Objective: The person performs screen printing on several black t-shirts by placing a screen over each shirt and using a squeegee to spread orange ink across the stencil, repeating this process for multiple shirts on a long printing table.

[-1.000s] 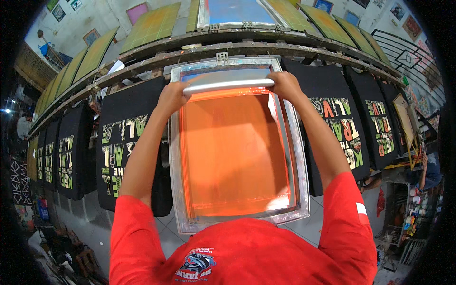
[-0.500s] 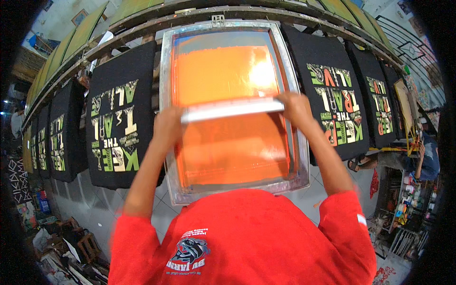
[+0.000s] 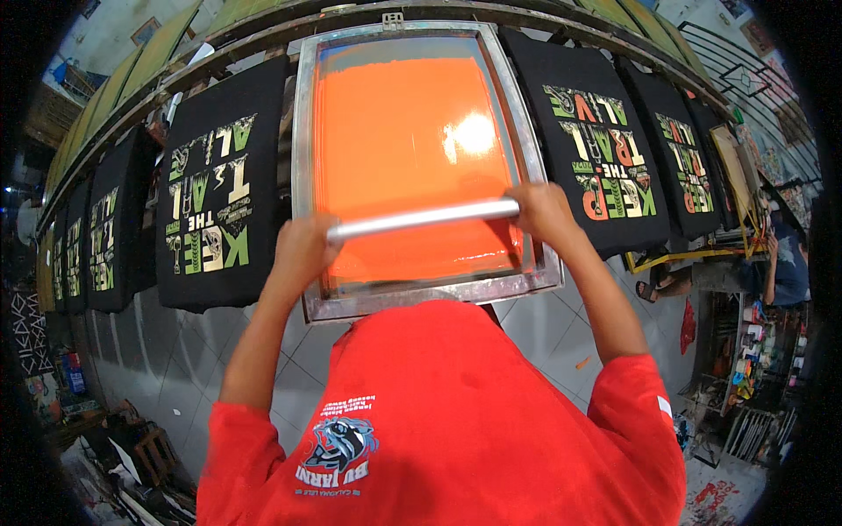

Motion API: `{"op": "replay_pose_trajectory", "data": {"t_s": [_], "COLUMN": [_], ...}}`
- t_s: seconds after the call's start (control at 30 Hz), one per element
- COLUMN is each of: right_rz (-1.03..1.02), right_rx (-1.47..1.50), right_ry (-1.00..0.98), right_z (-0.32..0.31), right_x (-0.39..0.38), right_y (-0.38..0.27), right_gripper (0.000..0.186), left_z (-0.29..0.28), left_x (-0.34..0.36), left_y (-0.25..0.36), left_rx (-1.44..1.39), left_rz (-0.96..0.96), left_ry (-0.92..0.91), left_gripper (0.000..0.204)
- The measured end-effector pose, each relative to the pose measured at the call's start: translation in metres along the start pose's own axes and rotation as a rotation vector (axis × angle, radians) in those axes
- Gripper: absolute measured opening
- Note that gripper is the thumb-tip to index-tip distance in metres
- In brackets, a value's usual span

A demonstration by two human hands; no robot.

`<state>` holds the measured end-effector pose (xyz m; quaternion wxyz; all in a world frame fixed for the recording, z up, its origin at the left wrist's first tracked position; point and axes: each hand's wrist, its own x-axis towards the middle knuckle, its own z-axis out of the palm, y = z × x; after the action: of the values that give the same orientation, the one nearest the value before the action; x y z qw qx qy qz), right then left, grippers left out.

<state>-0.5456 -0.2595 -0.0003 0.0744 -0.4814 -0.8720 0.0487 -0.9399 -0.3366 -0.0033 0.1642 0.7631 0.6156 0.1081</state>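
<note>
A metal-framed printing screen (image 3: 306,131) lies in front of me, its mesh covered with bright orange ink (image 3: 395,131). Across its near half runs a long silver squeegee (image 3: 425,219), slightly tilted, with its right end higher in view. My left hand (image 3: 304,250) is closed around the left end and my right hand (image 3: 544,210) around the right end. The squeegee's lower edge is hidden beneath its handle. Whatever lies under the screen cannot be seen.
Black printed shirts on boards stand in a row to the left (image 3: 210,193) and right (image 3: 601,149) of the screen. A hinge clamp (image 3: 393,21) sits at the screen's far edge. Another person (image 3: 785,263) is at the far right. Shelves with bottles (image 3: 754,351) stand below.
Both hands have drawn the squeegee toward me, closer to the screen's near rail. Orange ink behind it now looks smoother. The whole view has shifted, so the screen appears higher.
</note>
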Motion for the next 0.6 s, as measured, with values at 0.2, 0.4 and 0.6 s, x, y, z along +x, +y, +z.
{"op": "replay_pose_trajectory", "data": {"t_s": [0.2, 0.4, 0.6], "right_rz": [-0.015, 0.003, -0.014], "right_rx": [0.017, 0.144, 0.117], "right_ry": [0.14, 0.186, 0.222], "right_z": [-0.005, 0.013, 0.031], "right_x": [-0.035, -0.09, -0.012], "right_y": [-0.021, -0.053, -0.017], "right_gripper": [0.031, 0.038, 0.038], "left_z": [0.016, 0.033, 0.032], "left_x": [-0.032, -0.079, -0.005], "left_y": [0.004, 0.023, 0.0], "left_rx": [0.049, -0.031, 0.025], "left_rz": [0.055, 0.136, 0.178], "left_ry": [0.248, 0.18, 0.21], "left_gripper": [0.032, 0.04, 0.047]}}
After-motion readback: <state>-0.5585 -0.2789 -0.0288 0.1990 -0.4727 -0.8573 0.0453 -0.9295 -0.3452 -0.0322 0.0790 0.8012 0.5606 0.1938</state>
